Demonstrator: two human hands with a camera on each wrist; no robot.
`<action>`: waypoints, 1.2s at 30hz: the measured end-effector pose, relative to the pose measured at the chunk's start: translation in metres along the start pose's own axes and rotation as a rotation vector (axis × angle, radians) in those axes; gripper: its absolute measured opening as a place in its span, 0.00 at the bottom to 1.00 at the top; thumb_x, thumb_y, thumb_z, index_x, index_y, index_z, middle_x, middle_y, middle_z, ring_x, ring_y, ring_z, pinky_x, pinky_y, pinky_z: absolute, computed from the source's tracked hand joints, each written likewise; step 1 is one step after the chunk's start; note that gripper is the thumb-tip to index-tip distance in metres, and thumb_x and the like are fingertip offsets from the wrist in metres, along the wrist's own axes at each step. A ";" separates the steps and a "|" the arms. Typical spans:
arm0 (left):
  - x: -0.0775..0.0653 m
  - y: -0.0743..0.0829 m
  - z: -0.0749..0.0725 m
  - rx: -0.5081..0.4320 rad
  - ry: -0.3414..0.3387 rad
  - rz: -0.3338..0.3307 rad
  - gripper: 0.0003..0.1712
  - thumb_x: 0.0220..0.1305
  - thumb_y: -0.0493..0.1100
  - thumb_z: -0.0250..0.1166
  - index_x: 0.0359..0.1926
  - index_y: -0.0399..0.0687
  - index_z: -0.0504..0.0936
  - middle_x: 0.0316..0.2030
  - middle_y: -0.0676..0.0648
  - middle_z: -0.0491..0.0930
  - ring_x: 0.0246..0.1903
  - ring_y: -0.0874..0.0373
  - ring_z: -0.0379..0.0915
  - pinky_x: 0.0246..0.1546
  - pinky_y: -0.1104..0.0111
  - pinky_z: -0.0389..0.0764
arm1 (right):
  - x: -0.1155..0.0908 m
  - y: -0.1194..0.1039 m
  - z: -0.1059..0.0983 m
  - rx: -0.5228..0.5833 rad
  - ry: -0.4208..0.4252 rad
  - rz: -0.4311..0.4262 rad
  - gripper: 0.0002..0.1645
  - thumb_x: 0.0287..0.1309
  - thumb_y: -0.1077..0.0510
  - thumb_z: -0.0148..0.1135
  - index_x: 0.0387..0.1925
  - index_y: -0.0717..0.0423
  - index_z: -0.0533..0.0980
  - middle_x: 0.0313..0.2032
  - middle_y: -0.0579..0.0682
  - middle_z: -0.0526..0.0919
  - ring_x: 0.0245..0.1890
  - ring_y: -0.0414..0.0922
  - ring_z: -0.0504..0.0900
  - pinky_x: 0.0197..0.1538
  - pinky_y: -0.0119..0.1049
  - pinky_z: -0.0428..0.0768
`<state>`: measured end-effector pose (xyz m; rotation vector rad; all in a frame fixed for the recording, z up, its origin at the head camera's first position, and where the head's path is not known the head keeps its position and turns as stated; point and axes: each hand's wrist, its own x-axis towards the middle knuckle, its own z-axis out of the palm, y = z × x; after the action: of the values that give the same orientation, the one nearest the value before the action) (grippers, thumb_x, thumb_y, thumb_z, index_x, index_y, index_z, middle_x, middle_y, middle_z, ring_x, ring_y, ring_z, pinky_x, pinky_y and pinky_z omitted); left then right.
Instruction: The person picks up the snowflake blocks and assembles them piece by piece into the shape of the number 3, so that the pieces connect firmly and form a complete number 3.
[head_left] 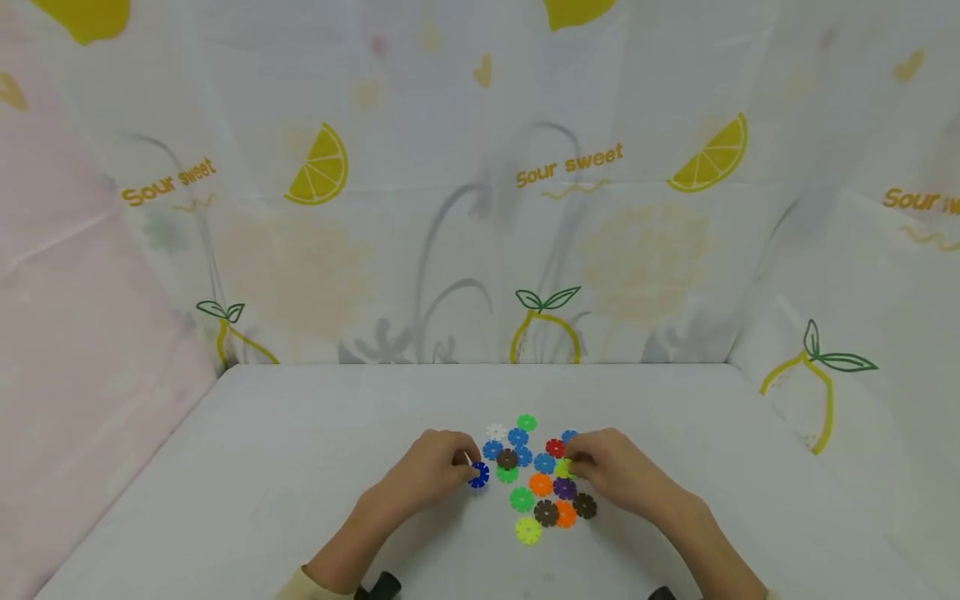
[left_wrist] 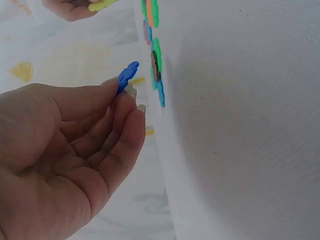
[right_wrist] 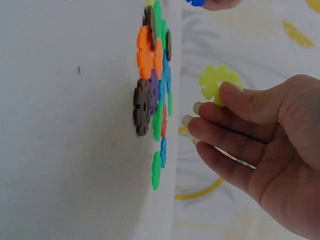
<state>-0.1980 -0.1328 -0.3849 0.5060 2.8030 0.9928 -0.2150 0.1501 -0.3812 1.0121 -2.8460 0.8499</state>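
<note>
My left hand (head_left: 438, 462) pinches a dark blue notched building disc (head_left: 478, 475) between thumb and fingertips, at the left side of the loose discs. In the left wrist view this blue disc (left_wrist: 128, 76) is tilted nearly edge-on, above the table. Across from it, my right hand (head_left: 611, 468) holds a yellow notched building disc (head_left: 562, 469) by its edge. The right wrist view shows the yellow disc (right_wrist: 219, 82) almost face-on, thumb over its lower rim and the other fingers bent behind. Between both hands lie several flat discs, among them a purple one (head_left: 565, 488) and a red one (head_left: 555, 448).
Nearest me lies another yellow disc (head_left: 528, 531); a green disc (head_left: 527, 423) is farthest back. Brown discs overlap an orange disc (head_left: 566, 515) at the front right. The white table (head_left: 225, 500) ends at a hanging cloth (head_left: 420, 275) printed with lemons.
</note>
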 end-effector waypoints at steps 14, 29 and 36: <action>0.003 0.003 -0.007 -0.091 0.131 0.043 0.02 0.63 0.40 0.67 0.35 0.46 0.85 0.26 0.53 0.82 0.25 0.61 0.72 0.26 0.72 0.76 | 0.014 -0.018 0.007 0.034 0.081 -0.070 0.07 0.60 0.65 0.66 0.33 0.50 0.83 0.32 0.44 0.87 0.31 0.31 0.79 0.41 0.28 0.83; 0.002 0.005 -0.009 -0.266 0.103 0.010 0.06 0.63 0.44 0.67 0.36 0.46 0.83 0.26 0.50 0.81 0.25 0.59 0.75 0.27 0.68 0.77 | 0.022 -0.026 0.010 0.068 0.115 -0.115 0.06 0.61 0.66 0.65 0.33 0.51 0.82 0.32 0.45 0.87 0.30 0.31 0.77 0.40 0.28 0.82; 0.002 0.006 -0.008 -0.310 0.101 0.008 0.06 0.63 0.43 0.67 0.36 0.46 0.83 0.25 0.49 0.82 0.26 0.57 0.77 0.27 0.68 0.78 | 0.027 -0.033 0.011 0.077 0.108 -0.120 0.04 0.61 0.65 0.66 0.34 0.52 0.82 0.32 0.47 0.87 0.30 0.32 0.77 0.41 0.27 0.83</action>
<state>-0.1997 -0.1328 -0.3748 0.4377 2.6568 1.4582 -0.2156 0.1075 -0.3698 1.0966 -2.6522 0.9783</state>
